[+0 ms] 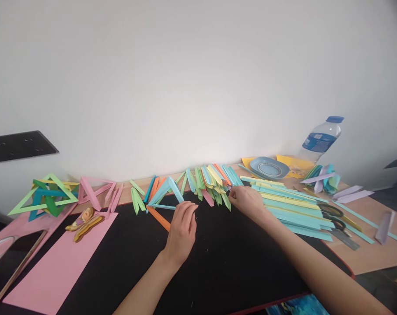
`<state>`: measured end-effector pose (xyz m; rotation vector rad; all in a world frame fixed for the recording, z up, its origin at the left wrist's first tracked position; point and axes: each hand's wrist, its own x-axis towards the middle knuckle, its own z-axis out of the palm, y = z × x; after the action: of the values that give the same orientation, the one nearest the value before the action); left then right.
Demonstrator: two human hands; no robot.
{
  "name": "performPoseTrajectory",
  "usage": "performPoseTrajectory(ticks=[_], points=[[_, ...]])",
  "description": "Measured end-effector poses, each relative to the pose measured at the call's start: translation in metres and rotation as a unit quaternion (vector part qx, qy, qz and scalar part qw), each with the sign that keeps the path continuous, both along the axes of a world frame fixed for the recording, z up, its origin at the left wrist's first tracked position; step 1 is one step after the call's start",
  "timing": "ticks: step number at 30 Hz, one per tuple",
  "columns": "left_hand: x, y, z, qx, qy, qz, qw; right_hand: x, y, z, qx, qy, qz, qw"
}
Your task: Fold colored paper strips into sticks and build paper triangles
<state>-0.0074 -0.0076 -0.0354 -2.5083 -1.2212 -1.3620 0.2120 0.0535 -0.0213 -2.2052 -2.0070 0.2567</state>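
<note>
My left hand [181, 232] hovers over the black mat [218, 271], its fingers bent and close together; whether anything is between them is hidden. Beside its fingertips stands a light blue folded-paper triangle [169, 186], and an orange paper strip [159, 218] runs behind the hand. My right hand [247, 200] is closed at the right end of a row of folded paper pieces [214, 179] in green, blue, yellow and orange. What its fingers grip, if anything, I cannot make out.
Blue and yellow strips [293, 205] lie right, with scissors [332, 214] on them. Behind are a blue dish [269, 167] and a tilted water bottle [321, 138]. At left are paper frames [50, 197], pink paper [60, 262], a small figure [85, 221] and a phone [17, 262].
</note>
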Motion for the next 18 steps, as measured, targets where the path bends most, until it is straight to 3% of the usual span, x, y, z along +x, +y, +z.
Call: performPoseTrajectory(ticks=[11, 18], points=[[0.0, -0.002, -0.002, 0.001, 0.004, -0.002, 1.0, -0.014, 0.011, -0.008, 0.032, -0.039, 0.017, 0.999], [-0.001, -0.002, -0.003, -0.011, 0.003, -0.008, 1.0, -0.013, -0.033, 0.014, 0.014, -0.038, 0.051, 0.998]])
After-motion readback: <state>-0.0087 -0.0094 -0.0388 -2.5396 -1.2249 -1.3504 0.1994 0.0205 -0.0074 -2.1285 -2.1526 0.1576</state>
